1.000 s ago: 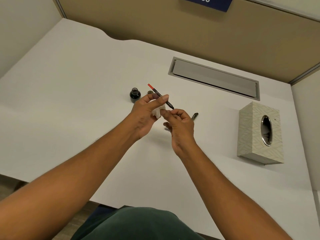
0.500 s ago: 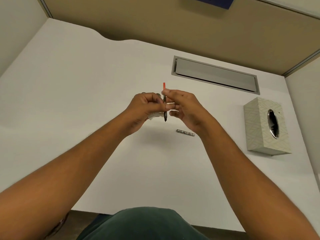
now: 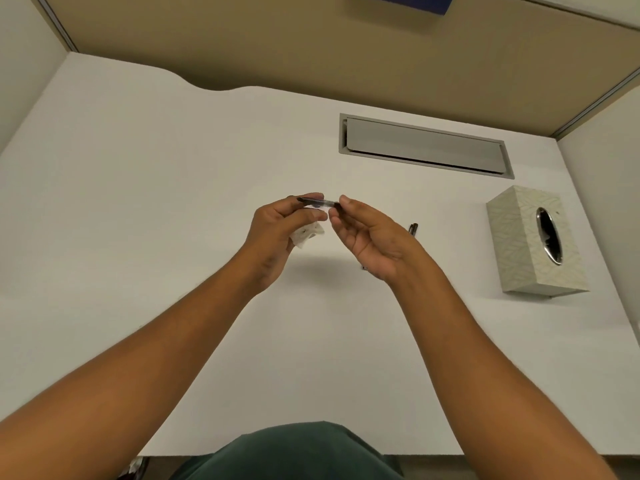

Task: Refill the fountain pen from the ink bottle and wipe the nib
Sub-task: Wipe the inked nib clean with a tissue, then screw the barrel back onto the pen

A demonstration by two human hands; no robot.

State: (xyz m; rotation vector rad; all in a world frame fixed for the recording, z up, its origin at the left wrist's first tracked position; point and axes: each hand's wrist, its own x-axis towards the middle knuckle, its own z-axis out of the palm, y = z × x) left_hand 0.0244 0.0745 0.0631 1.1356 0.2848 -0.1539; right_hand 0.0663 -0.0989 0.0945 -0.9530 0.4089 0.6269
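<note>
The thin fountain pen insert (image 3: 320, 202) lies level in the air between both hands, above the middle of the white desk (image 3: 173, 168). My left hand (image 3: 280, 233) pinches its dark left end and keeps a crumpled white tissue (image 3: 308, 234) tucked under the fingers. My right hand (image 3: 370, 237) pinches the clear right end with fingertip and thumb, palm turned up. The ink bottle is hidden behind my left hand. A dark pen part (image 3: 412, 228) lies on the desk just past my right hand.
A patterned tissue box (image 3: 519, 237) stands at the right side of the desk. A grey cable hatch (image 3: 426, 145) is set into the desk at the back. Beige partition walls close the desk at the back and right.
The pen insert went from slanted, to upright, to level between the hands. My right hand turned palm up. The view shifted and the ink bottle went out of sight behind my left hand.
</note>
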